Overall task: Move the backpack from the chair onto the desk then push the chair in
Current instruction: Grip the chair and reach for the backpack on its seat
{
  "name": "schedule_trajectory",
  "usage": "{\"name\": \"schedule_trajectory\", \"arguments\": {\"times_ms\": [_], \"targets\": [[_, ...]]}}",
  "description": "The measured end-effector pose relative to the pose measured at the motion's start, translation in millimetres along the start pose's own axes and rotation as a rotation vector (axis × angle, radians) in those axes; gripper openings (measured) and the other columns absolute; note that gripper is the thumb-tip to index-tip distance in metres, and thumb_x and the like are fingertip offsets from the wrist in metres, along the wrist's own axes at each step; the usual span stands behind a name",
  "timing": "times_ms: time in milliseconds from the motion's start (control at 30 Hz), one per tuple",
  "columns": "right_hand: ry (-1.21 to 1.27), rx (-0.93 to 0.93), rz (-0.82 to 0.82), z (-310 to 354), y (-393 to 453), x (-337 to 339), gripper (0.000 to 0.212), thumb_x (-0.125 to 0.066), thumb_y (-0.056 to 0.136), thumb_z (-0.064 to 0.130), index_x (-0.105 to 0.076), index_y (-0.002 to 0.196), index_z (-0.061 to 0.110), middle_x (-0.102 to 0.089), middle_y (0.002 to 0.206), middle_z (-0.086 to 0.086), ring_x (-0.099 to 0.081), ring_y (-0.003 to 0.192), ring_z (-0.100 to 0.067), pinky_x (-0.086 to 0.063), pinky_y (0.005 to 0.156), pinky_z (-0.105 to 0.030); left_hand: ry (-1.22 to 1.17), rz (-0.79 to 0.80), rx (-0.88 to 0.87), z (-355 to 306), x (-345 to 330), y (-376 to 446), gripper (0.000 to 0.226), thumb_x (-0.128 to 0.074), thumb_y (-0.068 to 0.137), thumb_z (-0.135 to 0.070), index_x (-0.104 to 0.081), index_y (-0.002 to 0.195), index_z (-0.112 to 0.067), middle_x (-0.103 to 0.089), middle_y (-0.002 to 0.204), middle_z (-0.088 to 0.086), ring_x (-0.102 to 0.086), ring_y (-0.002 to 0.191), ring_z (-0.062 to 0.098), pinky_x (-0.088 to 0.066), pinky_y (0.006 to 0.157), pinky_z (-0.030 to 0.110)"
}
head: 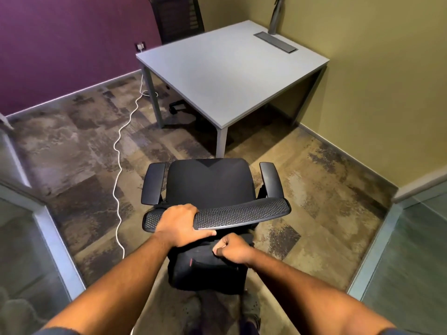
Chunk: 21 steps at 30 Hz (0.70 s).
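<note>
A black office chair (210, 187) stands on the carpet, its seat bare and facing a grey desk (229, 68) further ahead. My left hand (180, 224) is clamped over the top of the chair's mesh backrest, left of its middle. Behind the backrest hangs a black backpack (205, 274) with a small red tag. My right hand (233, 247) is fisted around the backpack's top and holds it up between me and the chair. The backpack's lower part hides my legs.
A white cable (118, 151) snakes over the carpet left of the chair, from a wall socket. A second black chair (179, 18) stands behind the desk's far left. Glass partitions (29, 238) flank me on both sides. The desk top has a grey cable tray (275, 42).
</note>
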State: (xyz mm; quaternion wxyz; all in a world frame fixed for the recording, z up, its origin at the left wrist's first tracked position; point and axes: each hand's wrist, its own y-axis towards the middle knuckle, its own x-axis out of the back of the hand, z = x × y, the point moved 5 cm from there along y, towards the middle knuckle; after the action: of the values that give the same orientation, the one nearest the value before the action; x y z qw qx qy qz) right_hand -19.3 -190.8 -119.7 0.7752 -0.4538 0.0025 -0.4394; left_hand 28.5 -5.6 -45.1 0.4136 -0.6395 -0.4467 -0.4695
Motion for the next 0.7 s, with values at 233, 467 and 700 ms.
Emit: {"name": "schedule_trajectory", "arguments": {"times_ms": [233, 467, 700], "targets": [[-0.312, 0.076, 0.209, 8.9, -3.1, -29.7, 0.012, -0.059, 0.103, 0.021, -0.071, 0.104, 0.017, -0.069, 0.113, -0.01, -0.058, 0.103, -0.018, -0.05, 0.099, -0.031, 0.0, 0.03, -0.01, 1.0, 0.9, -2.2, 0.096, -0.04, 0.062, -0.104, -0.066, 0.106, -0.022, -0.069, 0.105, 0.0, -0.068, 0.098, 0.025, -0.052, 0.083, 0.04], [-0.489, 0.087, 0.298, 4.6, -8.6, -45.9, 0.035, -0.051, 0.105, 0.025, -0.076, 0.113, 0.001, -0.073, 0.111, -0.019, -0.063, 0.084, -0.026, -0.048, 0.073, -0.032, -0.01, 0.036, -0.009, 4.0, -1.7, -1.7, 0.097, -0.038, 0.062, -0.106, -0.064, 0.103, -0.022, -0.068, 0.102, 0.0, -0.067, 0.094, 0.024, -0.051, 0.08, 0.04], [-0.373, 0.103, 0.209, -0.1, -11.1, -36.1, 0.03, -0.055, 0.106, 0.029, -0.073, 0.086, 0.017, -0.078, 0.092, -0.013, -0.063, 0.077, -0.015, -0.05, 0.077, -0.029, -0.045, 0.044, 0.0, 8.3, 0.8, 5.8, 0.088, -0.043, 0.059, -0.106, -0.058, 0.092, -0.026, -0.064, 0.094, -0.005, -0.063, 0.087, 0.022, -0.042, 0.071, 0.036]]}}
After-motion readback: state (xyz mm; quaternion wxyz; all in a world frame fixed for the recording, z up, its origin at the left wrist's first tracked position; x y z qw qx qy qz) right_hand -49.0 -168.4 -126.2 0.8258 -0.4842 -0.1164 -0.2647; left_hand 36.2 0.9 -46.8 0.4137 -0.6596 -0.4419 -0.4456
